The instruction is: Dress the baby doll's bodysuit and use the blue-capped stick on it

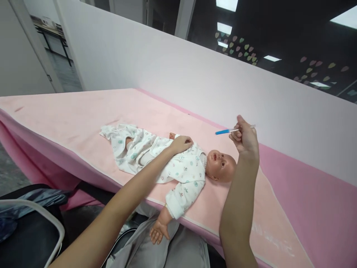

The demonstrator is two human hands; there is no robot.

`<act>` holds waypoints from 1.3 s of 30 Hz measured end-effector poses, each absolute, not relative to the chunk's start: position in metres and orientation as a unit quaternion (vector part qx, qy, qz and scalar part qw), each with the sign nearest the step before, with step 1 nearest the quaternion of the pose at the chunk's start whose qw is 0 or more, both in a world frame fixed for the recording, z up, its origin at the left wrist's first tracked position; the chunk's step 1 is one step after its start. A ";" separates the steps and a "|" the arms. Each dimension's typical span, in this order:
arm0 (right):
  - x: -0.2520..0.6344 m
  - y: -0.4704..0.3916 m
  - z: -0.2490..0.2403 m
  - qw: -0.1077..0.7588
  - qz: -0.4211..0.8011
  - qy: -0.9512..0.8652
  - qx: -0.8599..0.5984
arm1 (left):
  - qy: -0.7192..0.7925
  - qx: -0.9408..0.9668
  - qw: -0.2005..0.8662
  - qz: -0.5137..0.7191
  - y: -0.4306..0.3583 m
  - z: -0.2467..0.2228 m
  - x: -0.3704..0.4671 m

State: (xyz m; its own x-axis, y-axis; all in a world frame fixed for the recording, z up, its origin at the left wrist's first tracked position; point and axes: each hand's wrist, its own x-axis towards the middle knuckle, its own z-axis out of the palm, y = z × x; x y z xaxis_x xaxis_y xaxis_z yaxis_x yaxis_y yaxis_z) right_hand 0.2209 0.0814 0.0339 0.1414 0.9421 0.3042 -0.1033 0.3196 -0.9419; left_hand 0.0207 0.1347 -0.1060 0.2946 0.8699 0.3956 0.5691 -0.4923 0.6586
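Note:
A baby doll (pixel 220 165) in a white printed outfit lies on its back on the pink-covered table. Its head points right, and one arm hangs over the front edge. My left hand (pixel 182 144) rests on the doll's chest with curled fingers; what they hold, if anything, is hidden. Raised above the table, beyond the doll's head, my right hand (pixel 245 137) is closed around a thin clear stick with a blue end (pixel 222 131), like a thermometer. The blue end points left, and the other end sticks out behind the fingers.
The pink cover (pixel 69 115) drapes over the table's front edge. A white partition (pixel 195 78) with dark glass above runs behind the table. At lower left stands a black chair (pixel 28 230) with a grey armrest and cloth on it.

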 end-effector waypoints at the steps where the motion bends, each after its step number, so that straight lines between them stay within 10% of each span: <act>1: 0.224 0.082 0.033 0.629 0.410 -0.511 -0.418 | 0.460 0.779 0.203 0.374 0.135 -0.106 0.020; 29: 0.215 0.093 0.017 0.541 0.051 -0.558 -0.628 | 0.461 0.780 0.207 0.369 0.136 -0.107 0.020; 39: 0.225 0.090 0.018 0.608 0.141 -0.524 -0.580 | 0.458 0.786 0.204 0.361 0.135 -0.105 0.021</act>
